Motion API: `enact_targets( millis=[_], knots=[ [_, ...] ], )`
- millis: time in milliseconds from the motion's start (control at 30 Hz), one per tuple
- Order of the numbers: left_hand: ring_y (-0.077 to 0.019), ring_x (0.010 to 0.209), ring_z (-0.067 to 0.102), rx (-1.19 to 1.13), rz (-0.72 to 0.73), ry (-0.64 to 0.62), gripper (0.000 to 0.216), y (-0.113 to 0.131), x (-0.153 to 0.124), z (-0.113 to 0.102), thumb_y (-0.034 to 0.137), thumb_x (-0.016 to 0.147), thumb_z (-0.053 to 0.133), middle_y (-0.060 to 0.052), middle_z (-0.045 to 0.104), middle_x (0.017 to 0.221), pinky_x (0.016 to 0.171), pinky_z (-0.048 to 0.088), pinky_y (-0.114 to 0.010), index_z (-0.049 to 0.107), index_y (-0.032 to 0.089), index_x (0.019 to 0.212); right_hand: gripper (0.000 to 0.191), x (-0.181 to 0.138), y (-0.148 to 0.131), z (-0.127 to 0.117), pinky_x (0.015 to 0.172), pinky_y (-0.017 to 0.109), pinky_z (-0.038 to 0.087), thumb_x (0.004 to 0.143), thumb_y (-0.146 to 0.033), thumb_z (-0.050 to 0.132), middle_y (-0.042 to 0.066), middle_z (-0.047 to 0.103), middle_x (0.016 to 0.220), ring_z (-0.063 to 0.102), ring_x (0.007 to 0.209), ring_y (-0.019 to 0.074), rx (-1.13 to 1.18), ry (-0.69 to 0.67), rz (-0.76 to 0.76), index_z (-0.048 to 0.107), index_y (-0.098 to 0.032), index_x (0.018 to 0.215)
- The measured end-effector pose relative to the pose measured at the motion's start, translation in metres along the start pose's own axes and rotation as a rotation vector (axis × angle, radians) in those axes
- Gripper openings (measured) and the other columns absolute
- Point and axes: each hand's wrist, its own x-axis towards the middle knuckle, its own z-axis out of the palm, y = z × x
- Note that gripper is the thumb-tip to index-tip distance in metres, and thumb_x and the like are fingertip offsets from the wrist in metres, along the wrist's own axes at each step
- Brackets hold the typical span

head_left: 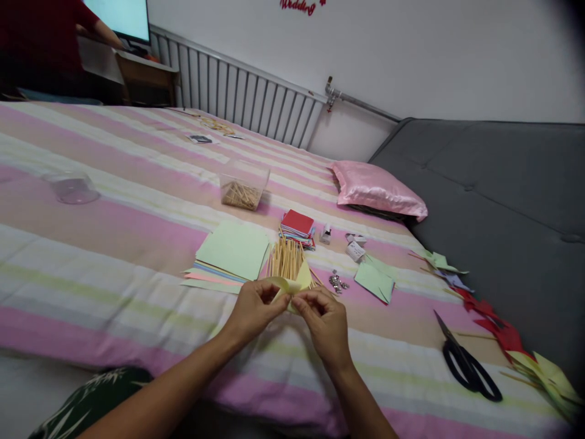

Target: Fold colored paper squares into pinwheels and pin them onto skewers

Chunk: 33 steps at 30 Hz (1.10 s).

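Observation:
A piece of yellow paper (301,277) with curled, folded corners is held between my two hands, above the near part of the bed. My left hand (262,303) pinches it from the left, thumb toward the middle. From the right, my right hand (322,317) pinches the same paper close to the left thumb. Just beyond the paper lies a bundle of thin wooden sticks (286,259). A stack of pale green and other coloured sheets (235,250) is to the left of it. Small metal pieces (337,282) are scattered right of my hands.
Black-handled scissors (466,360) and several paper pinwheels (498,326) lie at right. Small red squares (298,222), cut green paper (375,280), a clear box of sticks (244,186) and a pink pillow (377,189) are farther off. A person in red (41,42) sits at back left.

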Motion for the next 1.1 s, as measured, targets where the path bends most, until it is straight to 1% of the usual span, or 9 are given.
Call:
enact_targets(
  millis=[167, 300, 400, 600, 733, 900, 1000, 1033, 1100],
  knots=[
    [-0.0056, 0.05, 0.041, 0.027, -0.001, 0.029, 0.013, 0.0, -0.001, 0.001, 0.022, 0.071, 0.059, 0.004, 0.05, 0.055, 0.046, 0.03, -0.017, 0.06, 0.012, 0.063, 0.014, 0.0, 0.001, 0.0, 0.057, 0.024, 0.039, 0.074, -0.03, 0.067, 0.001, 0.056, 0.068, 0.049, 0.063, 0.0134, 0.007, -0.001, 0.019, 0.069, -0.017, 0.07],
    [-0.006, 0.047, 0.041, 0.011, -0.039, 0.062, 0.018, -0.002, 0.001, 0.001, 0.025, 0.069, 0.062, 0.004, 0.051, 0.052, 0.044, 0.03, -0.018, 0.057, 0.013, 0.057, 0.013, -0.001, -0.001, 0.0, 0.062, 0.025, 0.041, 0.076, -0.028, 0.065, 0.002, 0.058, 0.07, 0.053, 0.068, 0.0146, 0.01, -0.015, 0.006, 0.07, -0.017, 0.071],
    [-0.006, 0.046, 0.041, 0.007, -0.048, 0.053, 0.019, -0.002, 0.001, 0.001, 0.026, 0.069, 0.062, 0.004, 0.051, 0.051, 0.043, 0.029, -0.018, 0.057, 0.013, 0.057, 0.012, 0.0, -0.002, 0.0, 0.063, 0.025, 0.042, 0.076, -0.027, 0.065, 0.002, 0.059, 0.071, 0.053, 0.069, 0.0146, 0.01, -0.017, -0.002, 0.07, -0.017, 0.072],
    [-0.006, 0.047, 0.04, 0.044, -0.026, 0.05, 0.018, 0.001, -0.002, 0.001, 0.026, 0.07, 0.06, 0.004, 0.052, 0.052, 0.044, 0.03, -0.017, 0.059, 0.013, 0.058, 0.014, 0.0, -0.003, 0.0, 0.061, 0.024, 0.041, 0.076, -0.029, 0.065, 0.002, 0.057, 0.068, 0.051, 0.066, 0.0142, -0.004, -0.027, 0.007, 0.069, -0.017, 0.07],
    [-0.0066, 0.051, 0.042, 0.1, 0.023, 0.051, 0.015, 0.007, -0.002, 0.003, 0.023, 0.07, 0.058, 0.003, 0.054, 0.054, 0.048, 0.032, -0.018, 0.061, 0.012, 0.061, 0.017, 0.0, 0.0, 0.0, 0.06, 0.025, 0.039, 0.076, -0.031, 0.064, 0.002, 0.056, 0.068, 0.05, 0.066, 0.0146, -0.006, -0.034, 0.022, 0.069, -0.017, 0.07],
    [-0.0072, 0.053, 0.044, 0.119, 0.037, 0.044, 0.012, 0.012, -0.002, 0.003, 0.02, 0.07, 0.057, 0.002, 0.058, 0.057, 0.049, 0.033, -0.018, 0.062, 0.012, 0.064, 0.018, 0.0, 0.0, 0.0, 0.051, 0.024, 0.033, 0.075, -0.033, 0.064, 0.0, 0.053, 0.067, 0.04, 0.055, 0.0115, -0.05, -0.007, 0.026, 0.065, -0.016, 0.068],
    [-0.0077, 0.052, 0.046, 0.109, 0.039, 0.046, 0.011, 0.012, -0.004, 0.002, 0.021, 0.069, 0.057, 0.001, 0.059, 0.057, 0.049, 0.034, -0.018, 0.063, 0.012, 0.065, 0.016, -0.001, 0.001, 0.001, 0.059, 0.025, 0.038, 0.071, -0.032, 0.067, 0.001, 0.056, 0.072, 0.045, 0.063, 0.0134, -0.084, 0.06, 0.009, 0.061, -0.017, 0.072],
    [-0.0078, 0.052, 0.046, 0.104, 0.04, 0.047, 0.011, 0.012, -0.004, 0.002, 0.021, 0.069, 0.057, 0.001, 0.06, 0.057, 0.05, 0.035, -0.018, 0.064, 0.012, 0.066, 0.018, -0.001, 0.001, 0.001, 0.064, 0.027, 0.041, 0.07, -0.032, 0.069, 0.001, 0.057, 0.076, 0.048, 0.069, 0.0149, -0.086, 0.093, 0.012, 0.059, -0.017, 0.077],
    [-0.0078, 0.051, 0.047, 0.096, 0.037, 0.053, 0.011, 0.013, -0.004, 0.003, 0.02, 0.069, 0.058, 0.002, 0.06, 0.057, 0.05, 0.035, -0.018, 0.066, 0.013, 0.069, 0.031, -0.002, 0.002, 0.003, 0.074, 0.03, 0.044, 0.067, -0.031, 0.07, 0.004, 0.059, 0.089, 0.053, 0.082, 0.0182, -0.044, 0.138, 0.035, 0.056, -0.018, 0.091]
  ],
)
